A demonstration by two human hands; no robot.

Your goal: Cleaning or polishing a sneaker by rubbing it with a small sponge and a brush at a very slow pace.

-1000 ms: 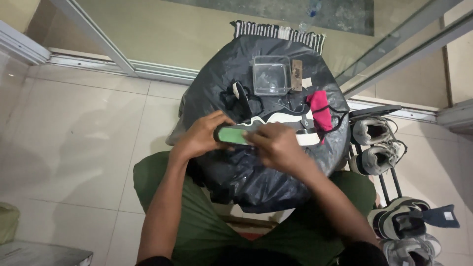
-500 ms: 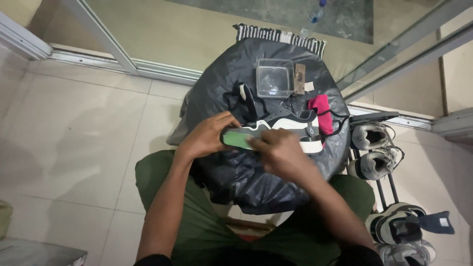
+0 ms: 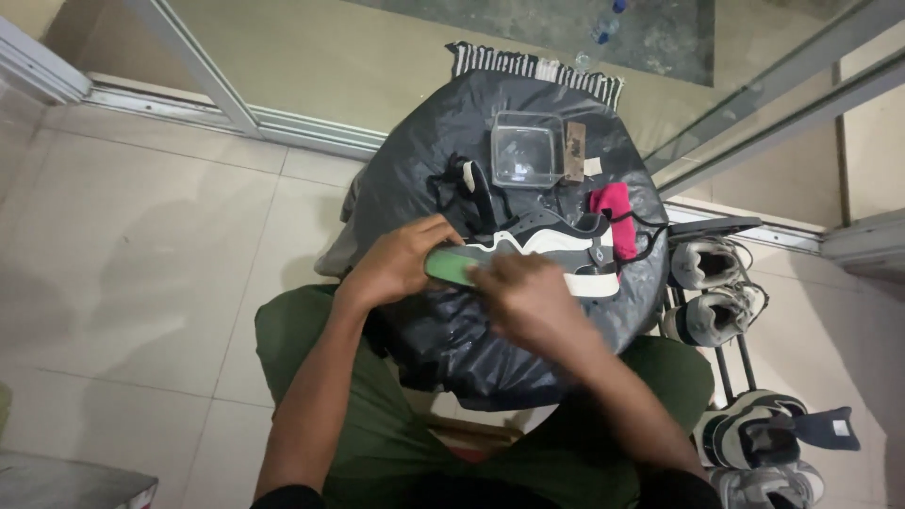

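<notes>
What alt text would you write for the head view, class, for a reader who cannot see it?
Both hands, left and right, hold a black-and-white shoe with a green sole on a table covered in black plastic. Behind it sit a clear box and pink cloth.

A seated person's left hand (image 3: 401, 262) grips a green-soled sneaker (image 3: 528, 250) on a black-wrapped surface (image 3: 452, 320); the right hand (image 3: 528, 297) presses its sole.

We're at a home entrance: pale floor tiles (image 3: 141, 236), sliding glass door track (image 3: 283, 127) far, striped mat (image 3: 537, 66) outside, shoe rack (image 3: 735, 358) with sneakers right, bag-covered table (image 3: 490, 320) in the middle.
</notes>
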